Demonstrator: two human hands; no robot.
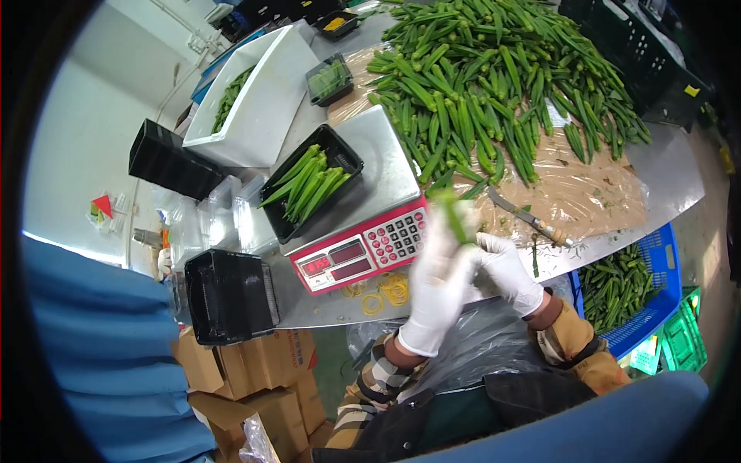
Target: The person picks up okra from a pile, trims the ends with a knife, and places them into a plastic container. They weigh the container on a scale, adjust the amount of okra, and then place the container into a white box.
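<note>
My left hand [436, 289], in a white glove and blurred by motion, is closed around green okra [455, 217] in front of the scale's keypad. Close against it is my gloved right hand [511, 272], its fingers curled in toward the okra's lower end; whether they grip anything is hidden. On the scale [374, 158], a black tray [351, 148] holds several okra pods laid side by side. The scale's red display is lit. A knife [529, 218] with a curved blade lies to the right of my hands.
A large okra heap [494, 85] covers the back of the table. A white foam box [266, 85], stacked black trays [231, 297] and clear lids [224, 208] stand left. Yellow rubber bands [394, 289] lie before the scale. A blue crate [670, 270] of okra sits lower right.
</note>
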